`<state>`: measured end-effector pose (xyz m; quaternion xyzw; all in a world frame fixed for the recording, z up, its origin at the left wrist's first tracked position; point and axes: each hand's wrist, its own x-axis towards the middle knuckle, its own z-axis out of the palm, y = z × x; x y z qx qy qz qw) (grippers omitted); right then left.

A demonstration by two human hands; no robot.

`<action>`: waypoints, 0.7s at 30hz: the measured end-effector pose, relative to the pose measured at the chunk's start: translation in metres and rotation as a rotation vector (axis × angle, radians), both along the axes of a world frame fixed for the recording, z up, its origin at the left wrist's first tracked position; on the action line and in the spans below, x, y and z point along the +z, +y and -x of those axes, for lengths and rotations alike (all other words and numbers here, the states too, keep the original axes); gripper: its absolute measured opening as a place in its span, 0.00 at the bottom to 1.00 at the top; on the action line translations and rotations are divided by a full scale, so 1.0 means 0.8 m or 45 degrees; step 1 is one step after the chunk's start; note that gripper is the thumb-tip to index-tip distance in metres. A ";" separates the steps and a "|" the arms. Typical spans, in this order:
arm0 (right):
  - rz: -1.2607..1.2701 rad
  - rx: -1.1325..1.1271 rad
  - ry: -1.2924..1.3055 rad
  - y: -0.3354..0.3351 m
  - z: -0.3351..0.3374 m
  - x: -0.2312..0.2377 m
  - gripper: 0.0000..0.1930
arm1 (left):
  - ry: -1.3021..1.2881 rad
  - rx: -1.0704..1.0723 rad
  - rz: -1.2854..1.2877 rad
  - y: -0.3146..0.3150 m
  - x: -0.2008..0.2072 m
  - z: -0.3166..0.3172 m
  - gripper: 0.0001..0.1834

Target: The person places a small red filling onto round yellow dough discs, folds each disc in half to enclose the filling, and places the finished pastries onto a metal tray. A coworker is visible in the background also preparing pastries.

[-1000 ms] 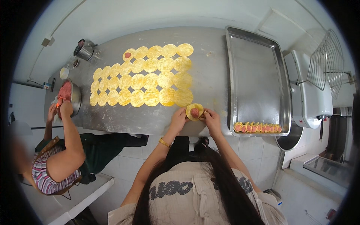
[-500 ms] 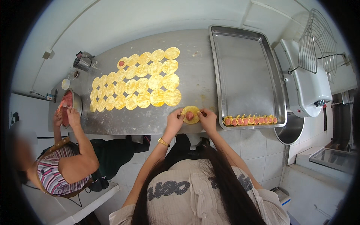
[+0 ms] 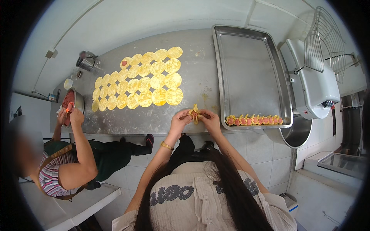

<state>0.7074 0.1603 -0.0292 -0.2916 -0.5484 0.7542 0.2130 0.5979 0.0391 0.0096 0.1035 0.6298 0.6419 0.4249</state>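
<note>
Between my two hands, near the front edge of the steel table, is a filled dumpling (image 3: 195,114), its yellow wrapper gathered up around a pink lump of meat. My left hand (image 3: 181,120) pinches its left side, and my right hand (image 3: 208,119) grips the opposite side. Right of my hands, a row of folded dumplings (image 3: 254,120) with pink filling lies along the near end of a large metal tray (image 3: 218,69). Rows of round yellow wrappers (image 3: 145,81) cover the table to the left; one far wrapper (image 3: 124,62) bears a lump of meat.
At the left, a co-worker's hands (image 3: 77,116) work at a metal bowl of minced meat (image 3: 69,99). A metal jug (image 3: 85,63) stands at the far left. Right of the tray is a white machine (image 3: 310,79) with a wire guard (image 3: 316,46), above a steel bowl (image 3: 297,131).
The wrapper was flat and open around the meat; now its edges are folded up and pinched inward. My hands have drawn closer together. The co-worker's hand has lifted slightly at the bowl.
</note>
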 end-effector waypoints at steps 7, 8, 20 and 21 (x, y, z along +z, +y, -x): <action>0.197 -0.026 0.159 0.003 -0.003 0.048 0.11 | -0.189 0.208 -0.133 0.005 0.006 -0.007 0.03; 0.162 -0.005 0.276 0.001 -0.003 0.052 0.11 | -0.182 0.198 -0.144 0.004 0.008 -0.007 0.03; -0.286 0.143 -0.205 0.021 0.007 0.046 0.14 | 0.173 -0.020 -0.094 -0.012 0.011 0.011 0.10; -0.351 0.175 -0.180 0.020 0.007 0.048 0.16 | 0.406 -0.057 -0.068 -0.011 0.005 0.012 0.09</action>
